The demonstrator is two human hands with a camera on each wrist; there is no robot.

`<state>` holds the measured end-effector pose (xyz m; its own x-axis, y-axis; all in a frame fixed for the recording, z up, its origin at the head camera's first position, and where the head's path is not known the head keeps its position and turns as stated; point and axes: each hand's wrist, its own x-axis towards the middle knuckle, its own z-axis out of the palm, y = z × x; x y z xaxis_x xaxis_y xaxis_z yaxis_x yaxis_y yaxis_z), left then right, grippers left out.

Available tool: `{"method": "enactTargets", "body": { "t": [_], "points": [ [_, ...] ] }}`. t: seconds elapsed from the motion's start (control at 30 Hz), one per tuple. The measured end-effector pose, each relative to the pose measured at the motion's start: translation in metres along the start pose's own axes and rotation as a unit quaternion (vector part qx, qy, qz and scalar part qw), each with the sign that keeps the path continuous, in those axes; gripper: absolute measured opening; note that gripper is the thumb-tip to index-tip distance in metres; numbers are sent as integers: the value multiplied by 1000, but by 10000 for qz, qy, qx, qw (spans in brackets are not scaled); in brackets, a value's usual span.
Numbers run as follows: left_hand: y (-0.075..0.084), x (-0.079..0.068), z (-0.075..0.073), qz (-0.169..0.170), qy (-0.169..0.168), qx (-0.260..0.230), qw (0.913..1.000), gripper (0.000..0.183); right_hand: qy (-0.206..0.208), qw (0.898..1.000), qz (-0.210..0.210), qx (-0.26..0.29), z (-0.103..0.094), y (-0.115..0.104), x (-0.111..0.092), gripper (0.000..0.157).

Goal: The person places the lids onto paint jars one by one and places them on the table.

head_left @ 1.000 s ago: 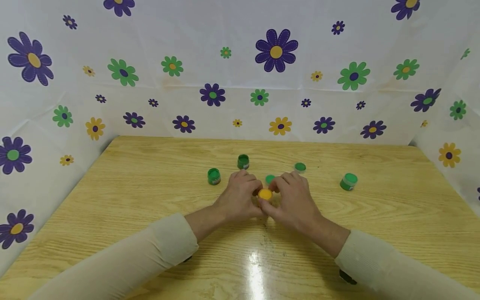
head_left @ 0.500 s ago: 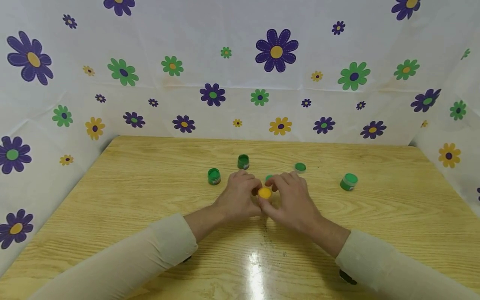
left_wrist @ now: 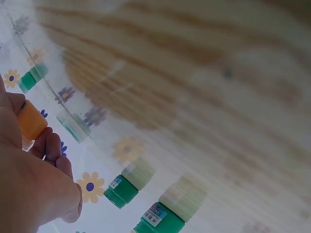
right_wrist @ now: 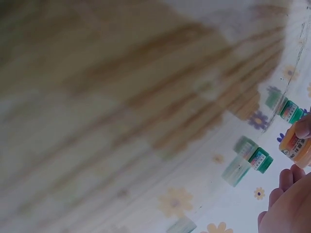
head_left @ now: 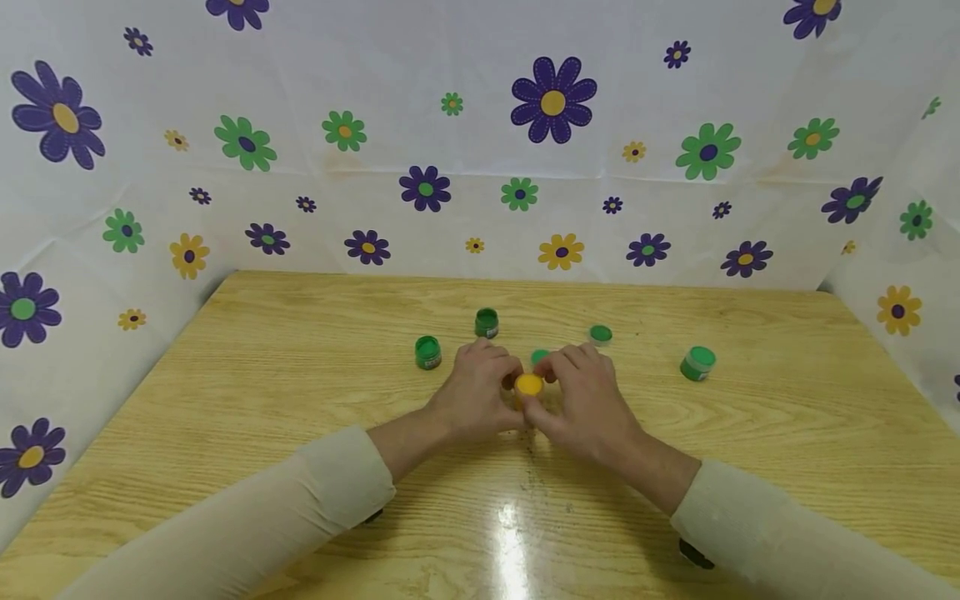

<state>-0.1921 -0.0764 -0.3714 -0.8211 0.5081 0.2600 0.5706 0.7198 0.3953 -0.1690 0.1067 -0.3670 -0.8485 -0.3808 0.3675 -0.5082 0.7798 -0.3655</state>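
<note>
A small orange paint jar [head_left: 529,386] is held between my two hands near the middle of the table. My left hand [head_left: 474,396] grips it from the left; the left wrist view shows fingers around the orange jar [left_wrist: 32,120]. From the right, my right hand [head_left: 588,404] pinches the same jar with thumb and fingertips. Its printed label [right_wrist: 294,146] shows in the right wrist view. The fingers partly hide the jar's sides, so where lid and body meet cannot be made out from above.
Two uncovered green paint jars [head_left: 428,353] [head_left: 487,323] stand behind my left hand. Green lids [head_left: 540,357] [head_left: 600,335] lie behind my right hand. A green jar with its lid on [head_left: 698,364] stands farther right. Flowered cloth [head_left: 480,150] borders the wooden table [head_left: 300,350].
Both hands keep hold of the orange jar at nearly the same spot, with slight finger movement around it. The green jars and lids have not moved.
</note>
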Motion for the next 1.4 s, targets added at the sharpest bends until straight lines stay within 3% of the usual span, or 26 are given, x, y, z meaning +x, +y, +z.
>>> {"method": "enactTargets", "body": {
  "t": [0.5, 0.8, 1.4],
  "points": [
    [0, -1, 0, 259, 140, 118, 9995, 27, -145, 9992, 346, -147, 0, -2, 1, 39],
    [1, -2, -1, 159, 74, 59, 9998, 35, -140, 9997, 94, 200, 0, 0, 0, 33],
    [0, -1, 0, 127, 14, -21, 9999, 32, -106, 9999, 113, 73, 0, 1, 0, 30]
  ]
}}
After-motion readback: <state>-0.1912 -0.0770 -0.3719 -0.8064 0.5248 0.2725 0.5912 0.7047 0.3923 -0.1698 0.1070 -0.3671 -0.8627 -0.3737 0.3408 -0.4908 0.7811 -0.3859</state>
